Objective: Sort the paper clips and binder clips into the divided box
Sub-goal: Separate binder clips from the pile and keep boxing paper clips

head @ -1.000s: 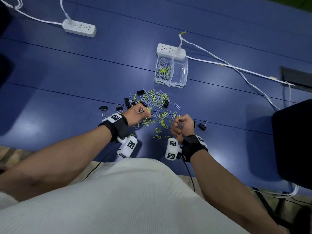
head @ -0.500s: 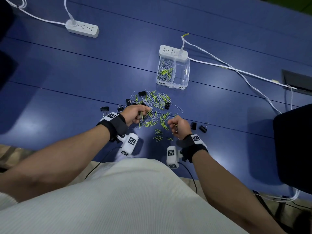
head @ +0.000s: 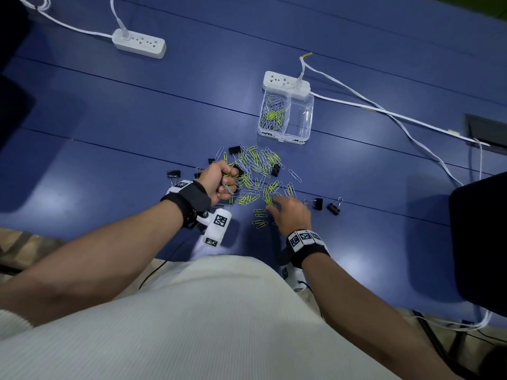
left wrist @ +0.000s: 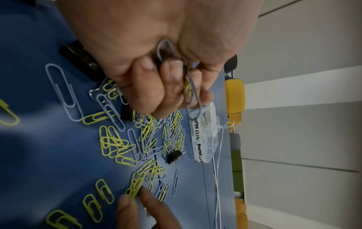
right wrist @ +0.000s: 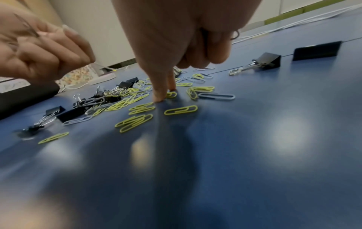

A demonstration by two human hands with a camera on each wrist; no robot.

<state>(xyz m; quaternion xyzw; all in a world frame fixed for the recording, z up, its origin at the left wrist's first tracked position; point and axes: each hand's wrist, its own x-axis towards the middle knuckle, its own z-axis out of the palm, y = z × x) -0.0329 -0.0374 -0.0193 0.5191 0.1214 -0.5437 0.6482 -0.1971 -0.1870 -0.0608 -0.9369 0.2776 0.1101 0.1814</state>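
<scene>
A pile of yellow and silver paper clips [head: 258, 171] lies mid-table with black binder clips [head: 317, 203] scattered around it. My left hand [head: 222, 182] is a fist at the pile's left edge, gripping several paper clips [left wrist: 188, 86]. My right hand [head: 274, 205] is palm down at the pile's near side. Its thumb and index fingertips [right wrist: 159, 96] pinch at a yellow paper clip [right wrist: 171, 94] lying on the table, and its other fingers are curled. The clear divided box [head: 307, 119] stands beyond the pile, with paper clips in its left compartment.
A white power strip [head: 286, 83] touches the box's far end, and its cable [head: 384, 113] runs right. Another strip [head: 140, 45] lies far left. A black object [head: 480, 242] overhangs the table at the right. More binder clips [head: 173, 174] sit left of my left hand.
My right hand was a raised fist. It has turned palm down and reached forward onto the clips. My left hand stays fisted at the pile's left edge.
</scene>
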